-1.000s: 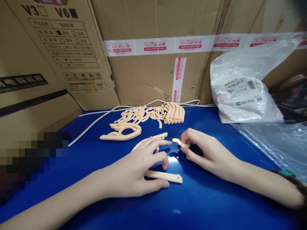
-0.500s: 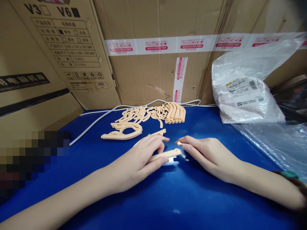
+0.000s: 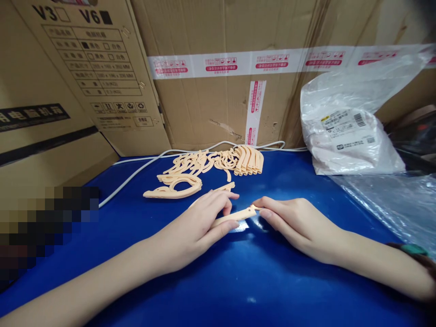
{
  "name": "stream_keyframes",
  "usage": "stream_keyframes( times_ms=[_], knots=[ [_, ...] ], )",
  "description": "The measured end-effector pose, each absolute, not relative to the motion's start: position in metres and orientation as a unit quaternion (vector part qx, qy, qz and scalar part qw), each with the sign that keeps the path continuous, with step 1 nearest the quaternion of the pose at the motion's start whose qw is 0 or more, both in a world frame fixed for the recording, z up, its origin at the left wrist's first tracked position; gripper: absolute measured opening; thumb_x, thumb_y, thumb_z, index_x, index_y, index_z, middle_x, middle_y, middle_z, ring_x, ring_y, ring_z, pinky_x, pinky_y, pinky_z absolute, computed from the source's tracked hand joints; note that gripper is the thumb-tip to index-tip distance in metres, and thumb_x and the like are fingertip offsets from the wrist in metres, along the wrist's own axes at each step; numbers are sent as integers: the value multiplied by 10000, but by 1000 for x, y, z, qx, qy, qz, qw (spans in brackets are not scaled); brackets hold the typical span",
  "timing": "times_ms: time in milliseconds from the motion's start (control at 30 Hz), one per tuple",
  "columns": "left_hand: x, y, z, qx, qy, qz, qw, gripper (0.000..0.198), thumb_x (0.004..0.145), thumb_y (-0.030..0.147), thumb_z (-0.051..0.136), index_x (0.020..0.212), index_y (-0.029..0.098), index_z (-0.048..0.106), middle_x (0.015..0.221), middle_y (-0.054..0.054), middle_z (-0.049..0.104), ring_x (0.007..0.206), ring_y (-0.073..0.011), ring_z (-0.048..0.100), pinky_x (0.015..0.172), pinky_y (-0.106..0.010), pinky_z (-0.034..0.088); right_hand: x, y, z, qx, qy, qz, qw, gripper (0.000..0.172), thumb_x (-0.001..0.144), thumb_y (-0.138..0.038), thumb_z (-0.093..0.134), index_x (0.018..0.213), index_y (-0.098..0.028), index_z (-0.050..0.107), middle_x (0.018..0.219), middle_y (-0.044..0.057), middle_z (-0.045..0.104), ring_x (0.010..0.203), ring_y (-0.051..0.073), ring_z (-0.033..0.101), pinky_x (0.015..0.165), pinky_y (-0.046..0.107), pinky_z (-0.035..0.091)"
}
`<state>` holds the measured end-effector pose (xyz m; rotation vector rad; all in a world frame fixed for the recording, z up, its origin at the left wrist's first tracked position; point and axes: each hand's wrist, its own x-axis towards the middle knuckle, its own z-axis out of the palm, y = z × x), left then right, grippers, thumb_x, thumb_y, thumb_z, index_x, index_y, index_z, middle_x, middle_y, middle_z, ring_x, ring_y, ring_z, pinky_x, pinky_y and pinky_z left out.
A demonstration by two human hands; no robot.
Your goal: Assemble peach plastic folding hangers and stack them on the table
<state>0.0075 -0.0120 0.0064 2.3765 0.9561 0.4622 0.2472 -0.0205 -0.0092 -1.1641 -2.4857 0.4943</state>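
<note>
Bridging the hands (image 3: 208, 221), a bar (image 3: 235, 217) meets a smaller piece (image 3: 255, 208).

2 bare hands (image 3: 209, 218) (image 3: 301, 222), bare forearms (image 3: 112, 261)

Blue tabletop (image 3: 252, 281), beige curved pieces (image 3: 250, 160), white cable (image 3: 158, 156), plastic bag (image 3: 340, 156)

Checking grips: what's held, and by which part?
Left hand holds a long beige piece, back from its holed end; right hand pinches a small beige piece just behind its exposed tip.
</note>
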Motion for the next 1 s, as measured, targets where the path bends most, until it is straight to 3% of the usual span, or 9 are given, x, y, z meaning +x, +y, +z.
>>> stream_keyframes(
  times_ms=[200, 400, 800, 1000],
  knots=[
    [8, -13, 3, 883, 348, 183, 258, 164, 987, 366, 388, 911, 230, 439, 1248, -36, 534, 1271, -197, 413, 1007, -338, 353, 245, -21, -6, -410, -878, 182, 169, 316, 998, -413, 326, 1055, -200, 552, 795, 17, 669, 656, 152, 615, 596, 251, 388],
    [8, -11, 2, 907, 328, 157, 212, 218, 990, 325, 379, 1059, 233, 564, 1366, -48, 470, 1330, -219, 354, 1108, -389, 287, 243, -24, -7, -432, -867, 180, 170, 297, 983, -419, 377, 1028, -203, 577, 764, 17, 680, 601, 149, 605, 554, 242, 381],
    [11, -13, 1, 916, 316, 151, 196, 227, 987, 330, 396, 984, 220, 595, 1366, -54, 464, 1326, -219, 362, 1110, -388, 301, 240, -29, -8, -405, -882, 176, 163, 311, 1005, -364, 330, 998, -208, 599, 907, 49, 696, 778, 172, 657, 663, 255, 425],
    [12, -13, 0, 908, 334, 155, 199, 244, 989, 344, 385, 1033, 226, 594, 1361, -56, 473, 1316, -229, 369, 1109, -411, 301, 239, -29, -8, -453, -863, 156, 160, 360, 994, -437, 325, 911, -201, 583, 703, 22, 645, 575, 149, 576, 547, 247, 357]
  ],
)
